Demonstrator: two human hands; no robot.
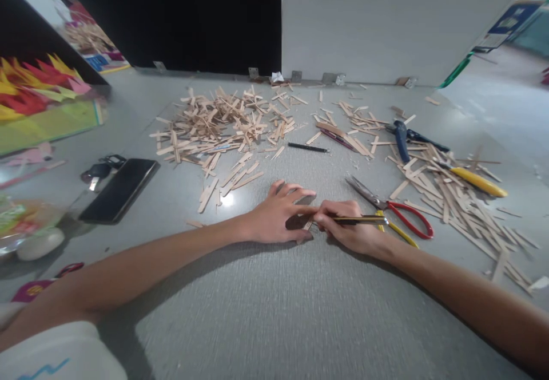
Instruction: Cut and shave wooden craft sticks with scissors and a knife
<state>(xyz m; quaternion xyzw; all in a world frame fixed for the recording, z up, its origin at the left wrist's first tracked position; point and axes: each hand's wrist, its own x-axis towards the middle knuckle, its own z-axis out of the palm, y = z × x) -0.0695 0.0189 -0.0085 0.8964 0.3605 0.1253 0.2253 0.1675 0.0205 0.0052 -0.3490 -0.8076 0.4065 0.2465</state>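
My right hand (354,228) is closed around a dark pencil with gold-coloured stripes (360,220), its back end pointing right. Just left of it, my left hand (278,214) rests on the grey table, its thumb and forefinger pinning a small wooden stick (307,226). That stick is mostly hidden by the fingers, and the pencil's tip is hidden too. Scissors with one red and one yellow handle (388,205) lie open beyond my right hand. A black pen (307,147) lies farther back, near a dark red pen (338,139).
Cut wooden sticks are heaped at the back (223,117), with more scattered at the right (454,197). Blue-handled pliers (401,139) and a yellow-handled cutter (478,181) lie among these. A phone (120,191) and keys (103,168) are left. An upright black-and-white board (364,25) stands behind.
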